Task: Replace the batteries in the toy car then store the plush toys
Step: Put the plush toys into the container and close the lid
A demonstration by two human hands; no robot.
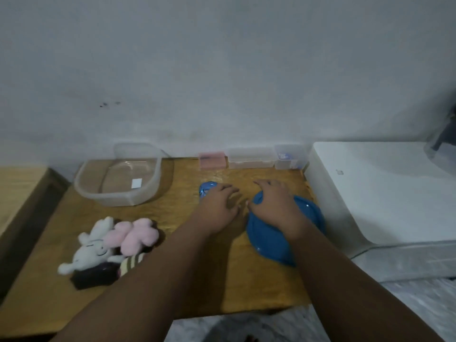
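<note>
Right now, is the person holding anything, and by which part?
Left hand rests on a small blue object; right hand presses the big blue object's far edge. Firm grips cannot be told.

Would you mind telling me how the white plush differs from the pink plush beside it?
The white plush lies nearer the person; the pink plush lies farther back, toward the clear tub. The white plush shows a stitched face; the pink plush shows none. Both lie untouched on the wooden table, touching each other.

Single head cam, close above tabletop (222, 280), facing 12 o'clock and down toward wall (222, 70).
</note>
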